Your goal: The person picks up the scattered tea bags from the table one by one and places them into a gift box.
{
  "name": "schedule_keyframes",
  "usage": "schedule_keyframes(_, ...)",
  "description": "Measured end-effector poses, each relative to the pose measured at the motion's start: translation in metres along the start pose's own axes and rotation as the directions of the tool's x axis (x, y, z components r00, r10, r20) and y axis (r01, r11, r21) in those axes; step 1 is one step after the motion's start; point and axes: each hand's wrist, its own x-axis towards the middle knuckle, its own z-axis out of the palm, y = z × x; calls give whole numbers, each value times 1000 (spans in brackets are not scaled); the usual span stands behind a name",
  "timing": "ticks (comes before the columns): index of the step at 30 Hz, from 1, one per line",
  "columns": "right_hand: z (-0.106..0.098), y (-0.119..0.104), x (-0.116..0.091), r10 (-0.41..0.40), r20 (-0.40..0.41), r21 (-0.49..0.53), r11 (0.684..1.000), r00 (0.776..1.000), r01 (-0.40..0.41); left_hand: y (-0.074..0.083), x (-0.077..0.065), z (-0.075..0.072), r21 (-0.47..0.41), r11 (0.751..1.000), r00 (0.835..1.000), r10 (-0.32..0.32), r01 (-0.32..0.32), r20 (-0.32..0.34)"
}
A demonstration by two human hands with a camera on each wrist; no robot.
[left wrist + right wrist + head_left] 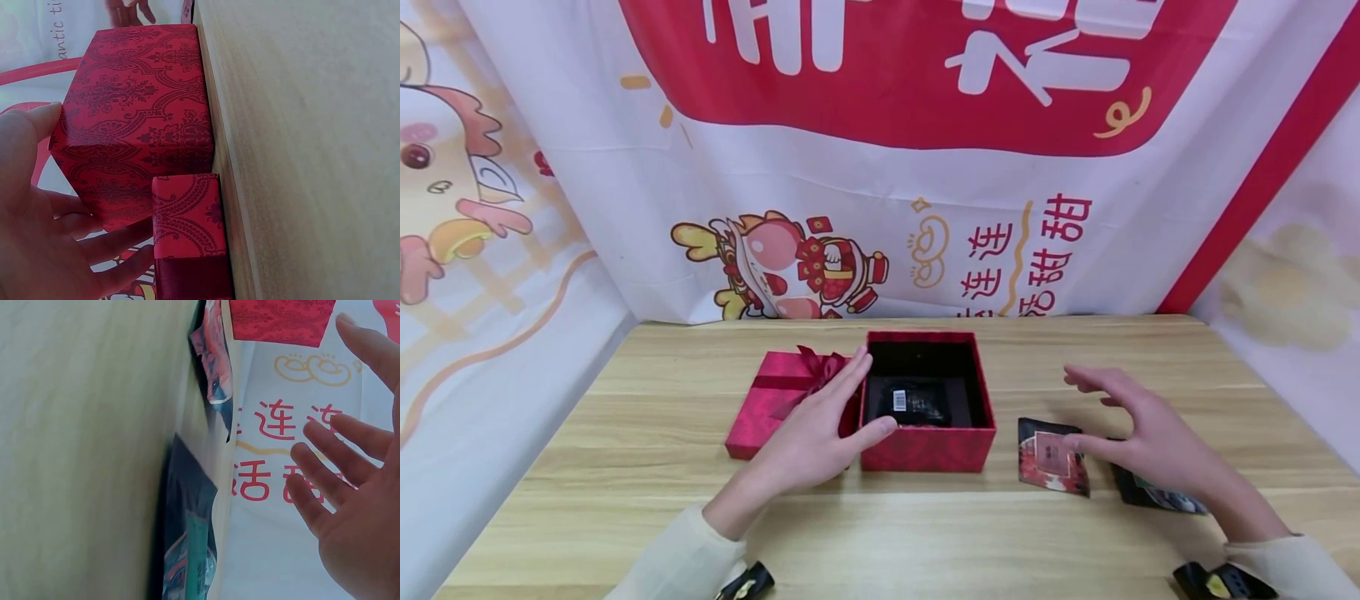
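A red patterned gift box (925, 450) stands without its lid on the table. Inside lies a black packet (917, 403) with a white barcode label. My left hand (812, 433) is at the box's left side, fingers straight along the left wall and thumb at the front rim. In the left wrist view the thumb tip meets the box's edge. Left of the box, partly behind that hand, lies the red lid (763, 408) with a dark red bow (817, 372). My right hand (1157, 442) hovers with spread fingers over a red-and-black packet (1051, 462) and a dark packet (1157, 497), holding nothing.
The wooden table (917, 542) ends at the back against a printed white and red cloth (880, 175). Cloth also hangs on the left and right sides. A dark wrist strap (1225, 581) sits at the right sleeve.
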Motion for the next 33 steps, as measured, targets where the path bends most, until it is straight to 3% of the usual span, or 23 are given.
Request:
schedule_keyframes(9,4,7,-7,13,136,-79,997,991,-2,-1,1,1,2,1000,1000,-3,3,3)
schedule_keyframes(20,9,10,-9,76,247,-52,997,966,-65,-1,1,0,7,1000,1000,8,-8,1)
schedule_keyframes(33,9,14,-5,80,331,-55,996,940,-65,-1,0,0,5,1000,1000,10,-10,-1)
